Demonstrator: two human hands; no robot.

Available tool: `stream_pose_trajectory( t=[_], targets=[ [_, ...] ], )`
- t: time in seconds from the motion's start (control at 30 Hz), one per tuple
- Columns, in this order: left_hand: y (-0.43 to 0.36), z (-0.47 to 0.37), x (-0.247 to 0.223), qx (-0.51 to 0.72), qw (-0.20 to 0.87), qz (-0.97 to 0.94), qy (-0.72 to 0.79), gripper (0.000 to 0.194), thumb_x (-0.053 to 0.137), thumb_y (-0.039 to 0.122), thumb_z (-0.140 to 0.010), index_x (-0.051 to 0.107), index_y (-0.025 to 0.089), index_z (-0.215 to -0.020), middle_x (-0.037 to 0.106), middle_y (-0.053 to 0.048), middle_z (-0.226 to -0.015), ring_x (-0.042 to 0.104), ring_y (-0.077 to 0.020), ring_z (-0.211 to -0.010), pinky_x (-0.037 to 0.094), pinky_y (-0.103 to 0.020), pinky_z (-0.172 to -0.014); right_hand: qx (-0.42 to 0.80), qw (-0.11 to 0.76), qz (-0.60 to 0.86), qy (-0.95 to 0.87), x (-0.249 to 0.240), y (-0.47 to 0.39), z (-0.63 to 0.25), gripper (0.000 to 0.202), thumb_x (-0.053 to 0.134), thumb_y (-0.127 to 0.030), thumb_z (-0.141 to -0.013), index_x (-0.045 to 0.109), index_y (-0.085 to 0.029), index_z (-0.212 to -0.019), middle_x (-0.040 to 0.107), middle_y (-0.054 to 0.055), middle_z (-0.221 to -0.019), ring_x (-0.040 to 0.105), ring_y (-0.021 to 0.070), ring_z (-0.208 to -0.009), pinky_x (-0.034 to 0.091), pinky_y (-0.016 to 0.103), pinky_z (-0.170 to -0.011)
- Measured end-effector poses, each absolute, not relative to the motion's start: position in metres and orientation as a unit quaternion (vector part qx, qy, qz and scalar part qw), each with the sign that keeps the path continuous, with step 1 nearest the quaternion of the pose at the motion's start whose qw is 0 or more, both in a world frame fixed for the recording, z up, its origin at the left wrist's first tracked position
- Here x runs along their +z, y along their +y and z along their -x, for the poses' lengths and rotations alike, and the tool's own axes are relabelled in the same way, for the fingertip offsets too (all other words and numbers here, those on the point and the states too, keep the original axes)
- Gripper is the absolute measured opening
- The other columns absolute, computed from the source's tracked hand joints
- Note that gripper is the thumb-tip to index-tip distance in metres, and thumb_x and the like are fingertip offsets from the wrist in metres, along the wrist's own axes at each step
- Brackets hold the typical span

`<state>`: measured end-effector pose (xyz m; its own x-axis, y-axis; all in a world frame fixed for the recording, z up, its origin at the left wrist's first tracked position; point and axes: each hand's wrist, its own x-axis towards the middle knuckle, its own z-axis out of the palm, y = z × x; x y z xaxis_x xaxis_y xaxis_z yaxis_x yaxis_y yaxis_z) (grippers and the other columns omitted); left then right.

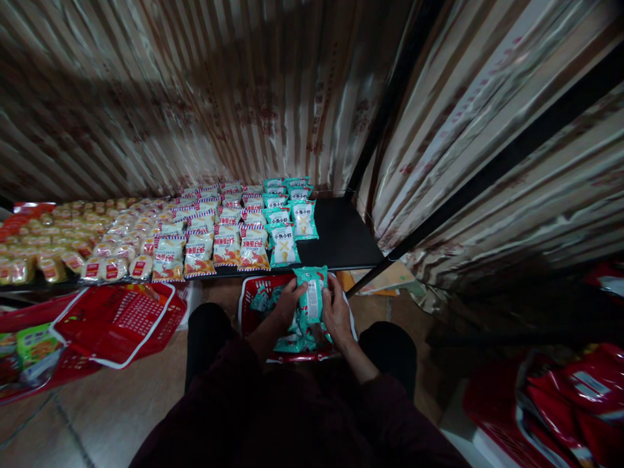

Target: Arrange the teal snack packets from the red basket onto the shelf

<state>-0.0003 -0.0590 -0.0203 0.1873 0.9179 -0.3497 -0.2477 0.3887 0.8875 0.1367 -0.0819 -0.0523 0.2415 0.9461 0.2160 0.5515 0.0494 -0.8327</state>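
Observation:
A teal snack bag (312, 296) is held upright between my two hands, above a red basket (247, 305) that has more teal bags (295, 343) in it. My left hand (288, 304) is closed on the bag's left edge, and my right hand (337, 313) grips its right side. Just beyond the basket, teal and white bags (283, 245) stand in two rows on a black shelf (341, 234). Left of them are rows of orange and white bags (253, 248) with striped edges.
Round packaged snacks (112, 268) fill the shelf's left part. Red baskets (121, 318) with packets sit on the floor at left. Black frame bars (439, 208) slant across the right, before striped curtains (195, 91). Red bags (585, 390) lie at lower right.

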Motion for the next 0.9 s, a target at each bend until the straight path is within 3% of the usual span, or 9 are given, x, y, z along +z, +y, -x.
stream_pose_trajectory(
  t=[0.23,0.43,0.6,0.8,0.9],
  targets=[
    [-0.051,-0.009,-0.015,0.449,0.641,-0.385,0.489,0.041,0.061,0.049,-0.075,0.06,0.015,-0.098,0.066,-0.006,-0.085,0.06,-0.0144,-0.071,0.046,-0.024,-0.063,0.088,0.473,0.574,-0.662,-0.046,-0.081,-0.145,0.027,0.04,-0.025,-0.089,0.061,-0.02,-0.105,0.062,0.009,-0.104,0.056,0.0229,-0.103,0.043,0.043,-0.095],
    [-0.05,-0.018,-0.012,0.471,0.655,-0.358,0.47,0.049,0.066,0.053,-0.07,0.056,0.015,-0.1,0.066,-0.006,-0.088,0.061,-0.0155,-0.073,0.047,-0.025,-0.064,0.118,0.473,0.568,-0.663,-0.041,-0.085,-0.15,0.032,0.036,-0.027,-0.092,0.063,-0.021,-0.108,0.063,0.009,-0.107,0.057,0.0225,-0.106,0.045,0.043,-0.097],
    [-0.053,-0.018,-0.003,0.472,0.649,-0.374,0.464,0.04,0.062,0.048,-0.076,0.056,0.015,-0.099,0.065,-0.006,-0.089,0.06,-0.0153,-0.074,0.048,-0.027,-0.07,0.119,0.463,0.565,-0.672,-0.038,-0.092,-0.149,0.031,0.042,-0.032,-0.091,0.06,-0.021,-0.114,0.062,0.011,-0.113,0.057,0.0247,-0.109,0.045,0.045,-0.096],
    [-0.054,-0.014,0.007,0.475,0.592,-0.444,0.476,0.023,0.049,0.039,-0.086,0.061,0.019,-0.085,0.062,-0.005,-0.098,0.055,-0.0168,-0.097,0.042,-0.027,-0.091,0.134,0.463,0.587,-0.651,-0.032,-0.1,-0.15,0.039,0.042,-0.041,-0.09,0.055,-0.02,-0.12,0.061,0.013,-0.118,0.058,0.028,-0.109,0.046,0.047,-0.093],
    [-0.057,-0.017,0.008,0.456,0.633,-0.429,0.455,0.029,0.045,0.041,-0.087,0.06,0.019,-0.099,0.062,-0.005,-0.103,0.058,-0.0168,-0.094,0.047,-0.026,-0.082,0.164,0.469,0.601,-0.626,-0.029,-0.104,-0.152,0.047,0.043,-0.048,-0.088,0.051,-0.019,-0.125,0.059,0.015,-0.122,0.058,0.0298,-0.109,0.046,0.048,-0.091]
  ],
)
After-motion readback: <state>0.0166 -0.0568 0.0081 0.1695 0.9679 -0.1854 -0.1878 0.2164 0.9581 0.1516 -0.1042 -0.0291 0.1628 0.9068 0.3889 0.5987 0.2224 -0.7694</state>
